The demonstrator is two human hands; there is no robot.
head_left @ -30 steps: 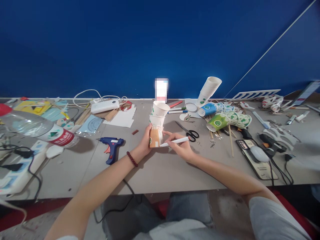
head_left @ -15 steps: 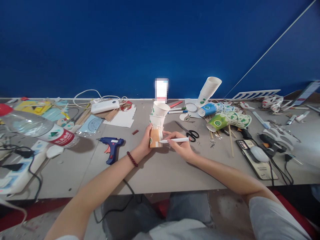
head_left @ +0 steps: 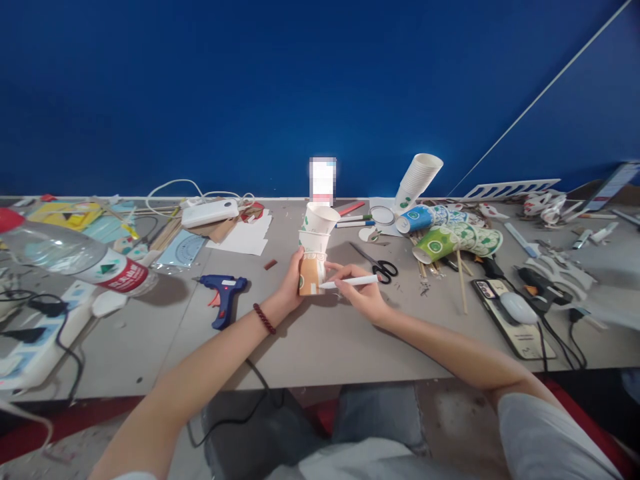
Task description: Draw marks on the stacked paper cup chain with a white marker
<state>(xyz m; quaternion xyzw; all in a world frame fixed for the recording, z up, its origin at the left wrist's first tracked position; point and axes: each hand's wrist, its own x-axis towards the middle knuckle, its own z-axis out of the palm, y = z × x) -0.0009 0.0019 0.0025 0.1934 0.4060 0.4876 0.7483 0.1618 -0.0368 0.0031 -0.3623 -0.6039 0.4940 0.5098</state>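
Note:
My left hand point(head_left: 293, 281) is closed around a stack of paper cups point(head_left: 313, 273), its lowest part orange and the upper ones white with green marks. The stack stands nearly upright in front of me, its open mouth up. Pinched in my right hand point(head_left: 361, 293) is a white marker pen point(head_left: 357, 281), pointing left. Its tip is at the lower right side of the orange cup; whether it touches is too small to tell. Black-handled scissors point(head_left: 386, 270) lie just beyond my right hand. To the left of my left hand rests a blue glue gun point(head_left: 226, 293).
A large plastic bottle point(head_left: 85, 257) lies at the left near a power strip point(head_left: 55, 340). Right of centre are leaning white cups point(head_left: 417, 183), green patterned cups point(head_left: 450, 241) and blue ones point(head_left: 425, 219). A phone point(head_left: 500, 320) with a white mouse point(head_left: 519, 308) lies at the right.

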